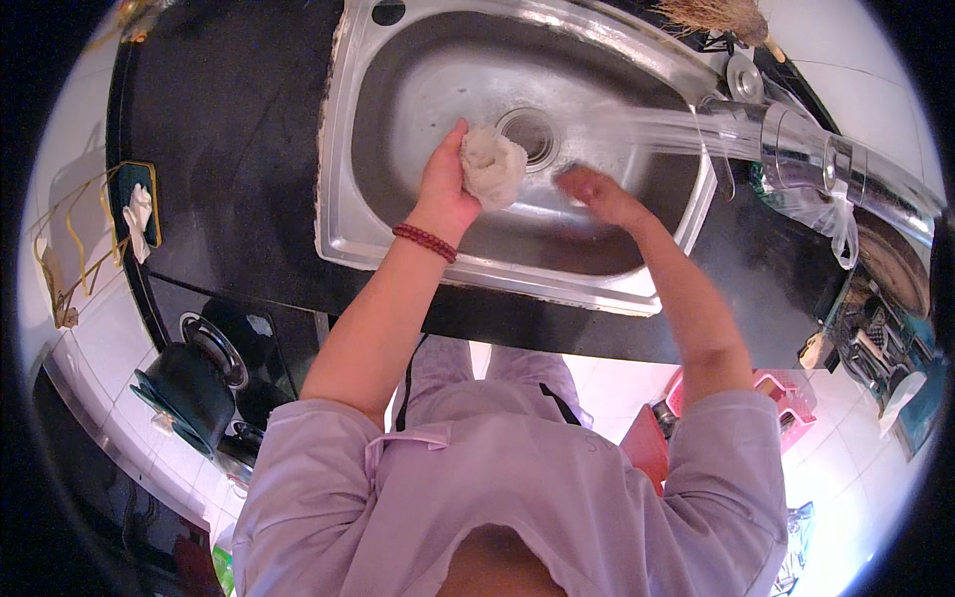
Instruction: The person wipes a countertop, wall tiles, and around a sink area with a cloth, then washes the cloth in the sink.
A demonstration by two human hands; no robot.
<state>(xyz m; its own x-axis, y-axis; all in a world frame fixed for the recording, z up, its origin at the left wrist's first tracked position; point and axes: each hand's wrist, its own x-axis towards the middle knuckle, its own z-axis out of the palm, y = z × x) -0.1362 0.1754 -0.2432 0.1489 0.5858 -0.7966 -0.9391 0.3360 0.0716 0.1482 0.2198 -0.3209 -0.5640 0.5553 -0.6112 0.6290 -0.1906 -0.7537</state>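
Note:
A whitish, crumpled wad that looks like a wet cloth (494, 170) rests in my left hand (446, 175), whose thumb and palm curve around its left side. Both are held over the stainless steel sink (462, 82), just left of and below the round drain (528, 138). My right hand (593, 190) hangs over the basin to the lower right of the drain, apart from the cloth. Motion blurs its curled fingers, and I cannot tell whether anything is in them. Water (664, 128) streams from the chrome faucet (798, 138) at the right into the basin.
Dark countertop (216, 157) surrounds the sink. A knotted clear plastic bag (813, 213) lies below the faucet, with a utensil holder (877, 339) farther right. A straw brush (720, 22) sits at the back right. Pots (190, 388) stand low at left; pink baskets (791, 407) are below right.

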